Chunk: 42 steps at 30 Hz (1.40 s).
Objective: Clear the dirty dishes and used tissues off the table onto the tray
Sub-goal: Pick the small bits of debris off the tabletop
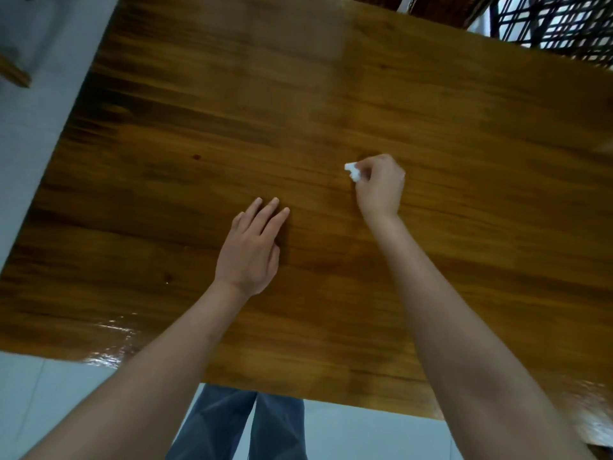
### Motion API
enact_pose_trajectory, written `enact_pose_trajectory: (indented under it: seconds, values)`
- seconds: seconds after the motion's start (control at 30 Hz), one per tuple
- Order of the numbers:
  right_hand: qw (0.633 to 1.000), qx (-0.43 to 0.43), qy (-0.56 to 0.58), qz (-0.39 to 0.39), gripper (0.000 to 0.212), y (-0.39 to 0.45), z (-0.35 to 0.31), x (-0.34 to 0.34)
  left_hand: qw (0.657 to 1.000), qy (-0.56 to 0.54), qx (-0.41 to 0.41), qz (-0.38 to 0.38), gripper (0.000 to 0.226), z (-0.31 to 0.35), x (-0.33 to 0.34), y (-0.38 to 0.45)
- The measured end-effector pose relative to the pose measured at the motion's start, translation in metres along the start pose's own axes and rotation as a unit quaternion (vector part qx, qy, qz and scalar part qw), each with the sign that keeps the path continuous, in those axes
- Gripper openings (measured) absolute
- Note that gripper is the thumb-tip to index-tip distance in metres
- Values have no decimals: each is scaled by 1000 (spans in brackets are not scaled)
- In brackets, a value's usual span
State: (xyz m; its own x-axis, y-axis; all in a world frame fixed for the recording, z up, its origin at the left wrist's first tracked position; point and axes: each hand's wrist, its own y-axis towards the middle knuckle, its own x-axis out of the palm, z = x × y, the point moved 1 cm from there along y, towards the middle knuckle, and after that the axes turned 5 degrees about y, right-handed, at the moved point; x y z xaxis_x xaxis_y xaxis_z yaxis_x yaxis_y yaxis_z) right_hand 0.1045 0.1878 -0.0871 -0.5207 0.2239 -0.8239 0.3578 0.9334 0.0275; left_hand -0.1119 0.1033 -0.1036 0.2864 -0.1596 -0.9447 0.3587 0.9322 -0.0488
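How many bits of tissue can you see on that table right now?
1. A small white tissue scrap sits pinched in the right hand, right of centre on the wooden table. The fingers may hide more of it.

The broad brown wooden table [232,127] shows streaked plank grain under a smooth varnish, glossy enough to throw white glare along its near left edge. The small white crumpled tissue [352,171] looks soft, matt paper (pinched in the right hand [379,187]). Blue trouser legs [232,423] read as matt woven cloth. The pale floor [39,393] appears smooth, faintly sheened.
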Motion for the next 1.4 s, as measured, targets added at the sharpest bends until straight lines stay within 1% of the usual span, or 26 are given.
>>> enact_pose_trajectory:
  seconds: [0.07, 0.1, 0.13, 0.17, 0.23, 0.27, 0.3, 0.33, 0.4, 0.43, 0.47, 0.53, 0.6, 0.73, 0.83, 0.9, 0.97, 1.03, 1.1, 1.23, 1.4]
  values:
    - [997, -70, 0, -30, 25, -17, -3, 4, 1000, -3, -2, 2, 50, 1, -1, 0]
    - [996, -85, -6, -35, 25, -18, 0, 2, 1000, -3, -1, 1, 50, 2, -1, -1]
    - [996, -78, -13, -31, 24, -12, 3, -1, 1000, -3, -1, 0, 50, 2, -1, 0]
    - [999, -47, -15, -19, 24, 0, 6, -4, 1000, -2, -2, -1, 51, 1, -1, 0]
    - [999, 43, -6, 18, 24, 21, 9, -9, 1000, 4, -7, -3, 51, 0, 0, -1]
    - [997, 67, -4, 34, 24, 26, 9, -9, 1000, 4, -7, -4, 51, 0, 0, 0]
    - [997, 64, -8, 37, 24, 23, 6, -6, 1000, 3, -7, -5, 51, 0, 0, 0]
    - [999, 40, -15, 25, 24, 15, 0, -1, 1000, 1, -6, -6, 51, 0, 0, 1]
    - [999, -30, -20, -15, 24, -12, -12, 11, 1000, 2, -2, -6, 51, -1, 0, 0]
    - [998, -51, -14, -26, 23, -21, -14, 13, 1000, 3, -1, -3, 50, -1, 1, 0]
    - [998, -53, -9, -29, 23, -26, -15, 13, 1000, 5, 0, 0, 50, -1, 1, 0]
    - [999, -18, 5, -31, 22, -24, -16, 6, 1000, 11, 2, 1, 50, -1, 1, 1]
    - [1000, 4, 19, -14, 23, -28, -21, -3, 1000, 20, -2, -1, 49, -1, 0, 3]
    - [999, 0, 42, -6, 21, -62, -37, -9, 999, 30, -2, -12, 48, 4, -4, 2]
    - [999, 12, 49, -12, 19, -82, -47, -4, 999, 29, 13, 27, 44, -5, -20, 4]
    - [998, 8, 60, -26, 19, -91, -58, 4, 997, 31, -8, 67, 42, -29, -38, -2]
    - [997, 4, 74, -32, 20, -95, -76, 15, 994, 41, -47, 89, 42, -66, -57, -8]
    - [996, -6, 83, -34, 20, -94, -98, 31, 990, 55, -86, 94, 42, -108, -73, -10]
    - [995, -18, 89, -41, 20, -92, -122, 49, 989, 66, -105, 83, 43, -146, -84, -7]
    - [995, -19, 91, -30, 19, -80, -164, 84, 993, 46, -96, 58, 46, -191, -91, 7]
    - [998, 3, 59, -9, 20, -50, -196, 115, 998, 6, -58, 29, 50, -212, -82, 13]
